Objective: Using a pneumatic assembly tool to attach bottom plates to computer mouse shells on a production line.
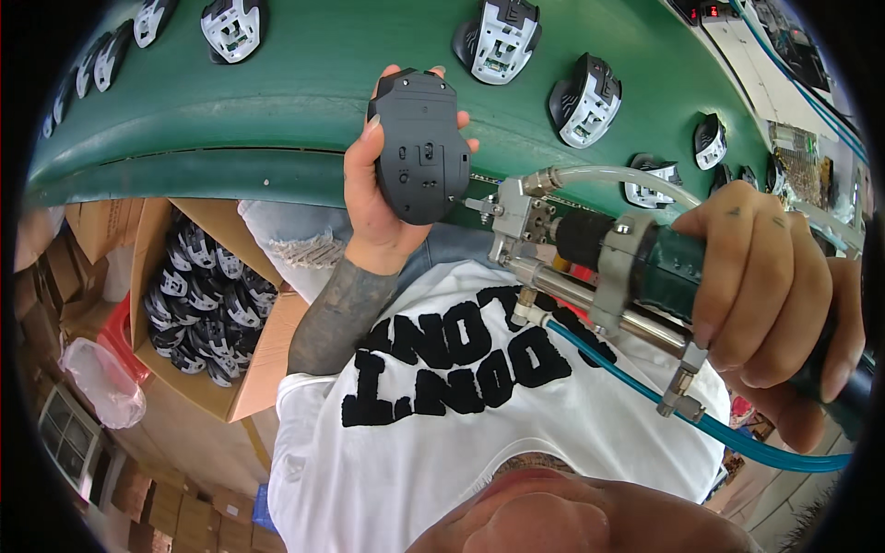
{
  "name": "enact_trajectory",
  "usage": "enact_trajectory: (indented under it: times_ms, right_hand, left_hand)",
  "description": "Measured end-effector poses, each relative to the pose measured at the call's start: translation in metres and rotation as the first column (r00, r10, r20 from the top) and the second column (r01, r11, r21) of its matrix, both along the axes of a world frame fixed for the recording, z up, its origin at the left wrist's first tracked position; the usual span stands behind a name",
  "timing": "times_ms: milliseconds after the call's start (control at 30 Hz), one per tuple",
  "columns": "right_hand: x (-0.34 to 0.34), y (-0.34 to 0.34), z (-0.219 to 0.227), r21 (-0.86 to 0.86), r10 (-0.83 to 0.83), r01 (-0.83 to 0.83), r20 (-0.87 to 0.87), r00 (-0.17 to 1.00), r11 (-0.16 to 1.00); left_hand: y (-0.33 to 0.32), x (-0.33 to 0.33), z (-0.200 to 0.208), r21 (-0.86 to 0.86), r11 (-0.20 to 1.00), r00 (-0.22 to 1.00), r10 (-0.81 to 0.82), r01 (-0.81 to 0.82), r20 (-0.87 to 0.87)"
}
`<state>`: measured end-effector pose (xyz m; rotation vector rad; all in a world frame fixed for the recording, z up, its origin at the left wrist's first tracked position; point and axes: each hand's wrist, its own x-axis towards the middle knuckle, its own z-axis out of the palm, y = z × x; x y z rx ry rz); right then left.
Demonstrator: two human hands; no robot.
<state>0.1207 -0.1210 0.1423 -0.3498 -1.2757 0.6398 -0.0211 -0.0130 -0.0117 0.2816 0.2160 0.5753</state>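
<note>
My left hand point(376, 230) is wrapped around a black computer mouse point(415, 129), its underside with small screw holes turned up. Fingertips show along the mouse's far end and right side, the thumb on its left. In my right hand point(761, 286) is a powered screwdriver point(678, 267) with a dark green body, its fingers curled round the grip. A metal feed head point(516, 217) at its front points left. Its tip lies at the mouse's lower right corner; whether it touches I cannot tell. A clear hose point(627, 172) and a blue hose point(608, 366) run from the tool.
Mouse bodies in white and black, one of them point(588, 100) near the right, lie spaced along the green conveyor belt point(304, 83). An open cardboard box point(258, 392) full of mouse parts stands at the left. A plastic bag point(106, 382) hangs beside it.
</note>
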Motion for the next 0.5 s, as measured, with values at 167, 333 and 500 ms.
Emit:
enact_trajectory:
  times_ms: [167,333,500]
  right_hand:
    - [0.000,0.005,-0.007,0.053,-0.044,0.045,-0.027,0.999,0.998]
    - [0.016,-0.008,0.031,-0.127,0.090,-0.081,0.067,0.994,0.989]
    - [0.008,-0.012,0.043,0.090,0.033,-0.018,-0.170,0.985,0.996]
  left_hand:
    - [-0.002,0.000,0.001,-0.031,0.999,0.999,0.022,-0.023,-0.040]
    - [-0.003,-0.001,0.003,-0.023,0.998,0.996,0.059,-0.061,-0.071]
    - [-0.002,0.004,0.003,0.011,1.000,0.997,0.026,-0.025,-0.069]
